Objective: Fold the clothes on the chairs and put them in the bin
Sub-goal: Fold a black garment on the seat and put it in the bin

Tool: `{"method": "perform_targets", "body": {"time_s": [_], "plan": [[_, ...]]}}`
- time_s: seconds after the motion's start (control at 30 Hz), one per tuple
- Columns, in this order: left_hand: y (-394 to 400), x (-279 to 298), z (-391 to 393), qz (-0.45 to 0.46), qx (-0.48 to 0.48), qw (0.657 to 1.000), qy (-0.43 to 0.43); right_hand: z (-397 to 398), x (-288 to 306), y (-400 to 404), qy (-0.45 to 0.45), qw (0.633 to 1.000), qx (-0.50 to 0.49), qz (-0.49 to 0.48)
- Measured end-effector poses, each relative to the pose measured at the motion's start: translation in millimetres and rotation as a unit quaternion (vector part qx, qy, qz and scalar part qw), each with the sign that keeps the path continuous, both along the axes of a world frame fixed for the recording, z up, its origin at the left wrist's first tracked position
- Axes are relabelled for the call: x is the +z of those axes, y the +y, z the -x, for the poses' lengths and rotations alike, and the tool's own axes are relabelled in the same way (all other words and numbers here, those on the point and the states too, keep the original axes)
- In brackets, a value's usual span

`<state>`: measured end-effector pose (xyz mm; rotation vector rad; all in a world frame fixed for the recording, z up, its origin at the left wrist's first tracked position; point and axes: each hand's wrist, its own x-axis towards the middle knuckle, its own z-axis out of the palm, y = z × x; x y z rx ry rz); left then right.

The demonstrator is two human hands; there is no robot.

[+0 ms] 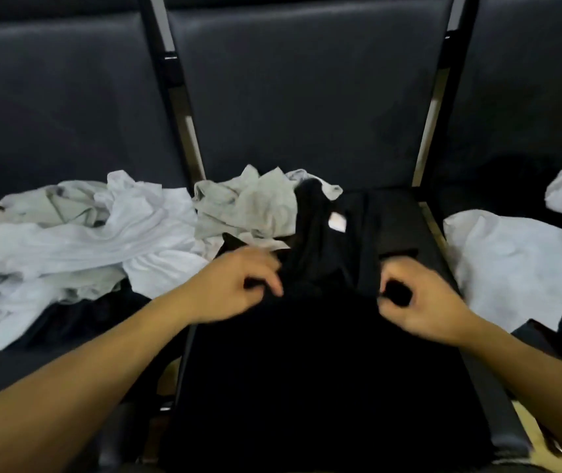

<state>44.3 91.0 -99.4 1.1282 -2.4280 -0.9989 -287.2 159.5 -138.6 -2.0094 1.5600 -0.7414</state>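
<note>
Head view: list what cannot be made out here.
- Bin: outside the head view's edges; not visible.
- Black garment: dark on the dark middle seat; its folds and outline are lost.
- Left hand: motion-blurred; its grip on the garment is unclear.
- Right hand: blurred, fingers curled on black cloth.
- White garment: cut off by the right edge.

A black cloth garment point(324, 353) is lying at centre frame on the middle dark padded chair point(307, 97), crumpled white clothes point(78, 240) sitting left, a white cloth garment point(518, 268) lying right.
</note>
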Motion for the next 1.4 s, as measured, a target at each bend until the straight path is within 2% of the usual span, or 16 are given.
{"method": "perform_targets", "body": {"time_s": [0.03,0.1,0.2,0.27,0.37,0.53,0.63,0.7,0.87,0.97,1.03,1.1,1.2,1.27,1.33,1.4], "plan": [[17,-15,-12,0.003,-0.019,0.997,-0.08,10,-11,24,0.059,0.995,0.036,-0.068],[32,-39,-26,-0.025,-0.033,0.978,-0.204,23,-34,44,0.077,0.978,0.075,-0.178],[50,-55,-23,0.02,-0.04,0.96,-0.277,19,-40,49,0.103,0.975,0.082,-0.179],[52,-60,-13,0.067,-0.016,0.956,-0.287,16,-40,43,0.14,0.973,0.085,-0.163],[51,-68,3,0.088,0.038,0.948,-0.302,15,-45,35,0.154,0.976,0.045,-0.148],[39,-71,28,0.043,0.168,0.947,-0.272,6,-51,13,0.127,0.986,-0.063,-0.085],[36,-66,47,0.032,0.222,0.94,-0.257,-12,-47,12,0.183,0.969,-0.14,-0.085],[36,-64,58,0.029,0.247,0.934,-0.256,-25,-38,15,0.202,0.961,-0.153,-0.11],[40,-61,80,-0.043,0.258,0.934,-0.245,-33,-24,24,0.08,0.966,-0.126,-0.212],[39,-65,82,-0.044,0.272,0.944,-0.181,-32,-22,26,-0.07,0.958,-0.202,-0.191],[39,-64,81,-0.049,0.292,0.954,-0.043,-31,-20,24,-0.184,0.939,-0.234,-0.173],[39,-61,81,-0.091,0.329,0.936,0.086,-30,-19,22,-0.259,0.913,-0.246,-0.199],[45,-57,85,-0.23,0.376,0.872,0.215,-32,-18,27,-0.289,0.892,-0.224,-0.266],[51,-59,86,-0.315,0.389,0.827,0.256,-35,-16,31,-0.269,0.896,-0.205,-0.288],[55,-61,86,-0.362,0.394,0.807,0.251,-37,-12,33,-0.259,0.899,-0.212,-0.283],[58,-62,85,-0.385,0.389,0.804,0.231,-41,-9,33,-0.261,0.899,-0.215,-0.28]]}}
